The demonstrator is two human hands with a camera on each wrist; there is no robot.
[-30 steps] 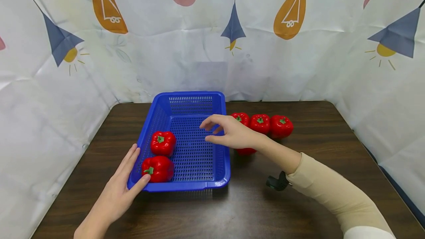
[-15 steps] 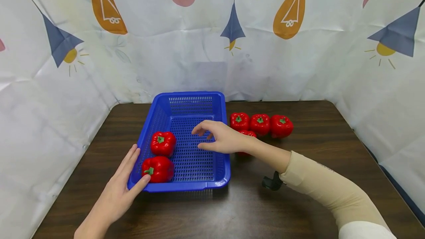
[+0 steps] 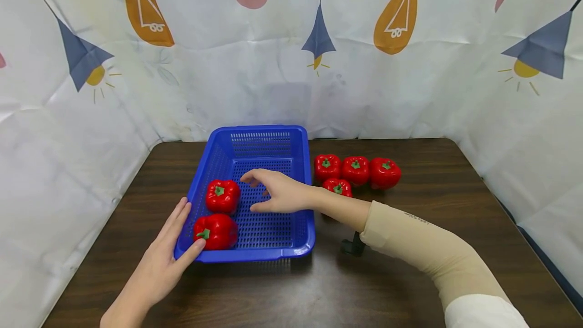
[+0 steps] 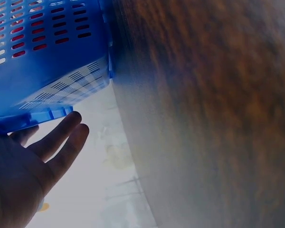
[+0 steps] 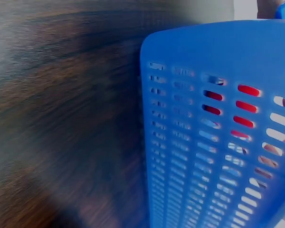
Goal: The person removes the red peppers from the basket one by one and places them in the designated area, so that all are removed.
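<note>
1. Head view sets your stage: the dark wooden table (image 3: 401,247) carries the blue basket (image 3: 291,140), which stands lengthwise away from you, left of centre.
2. Your right forearm crosses the basket's right wall from the right, and your right hand (image 3: 278,194) hangs over the mesh floor with its fingers loosely spread and lightly bent, holding nothing.
3. Your left hand (image 3: 159,267) lies flat against the basket's near left corner, fingers straight along the wall and thumb at the front rim, also holding nothing; the left wrist view shows those straight fingers (image 4: 61,137) right under the rim.
4. Two red peppers sit inside the basket: the far pepper (image 3: 222,196) is just left of your right fingertips, stem up, and the near pepper (image 3: 215,231) is beside your left thumb, stem pointing left.
5. Four more peppers (image 3: 355,170) wait on the table right of the basket, behind your right forearm.
</note>
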